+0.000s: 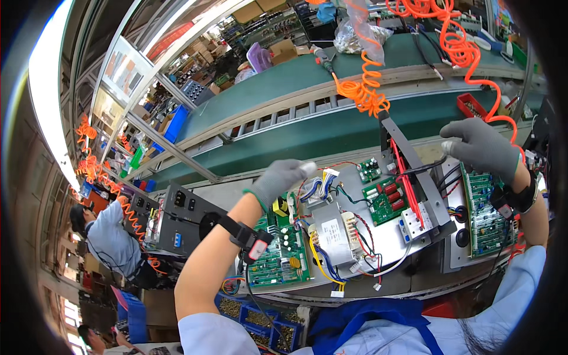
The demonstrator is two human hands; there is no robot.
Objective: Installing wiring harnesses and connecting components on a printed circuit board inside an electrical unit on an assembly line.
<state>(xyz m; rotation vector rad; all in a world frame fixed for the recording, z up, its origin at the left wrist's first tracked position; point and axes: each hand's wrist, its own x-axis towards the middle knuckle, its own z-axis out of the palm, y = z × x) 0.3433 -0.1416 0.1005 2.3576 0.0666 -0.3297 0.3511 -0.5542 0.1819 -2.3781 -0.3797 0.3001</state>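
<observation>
My left hand (281, 179), in a grey glove with pale fingertips, is over the far edge of a green circuit board (275, 254). Its fingers are drawn together, and a thin red wire runs close by the tips; whether they hold it is hidden. To the right of that board sit a silver transformer (333, 234) with coloured leads and a wire bundle with white connectors (319, 186). My right hand (484, 149), also gloved, is raised above another green board (488, 213), thumb and fingers apart. A black cable (423, 168) passes just below its thumb.
An upright dark metal bracket (417, 168) with red wires stands between the boards, beside a smaller green board (384, 201). Beyond runs a green conveyor (266, 89), with orange coiled hoses (364, 89) hanging over it. Blue screw bins (257, 319) sit below. A co-worker (115, 236) is at left.
</observation>
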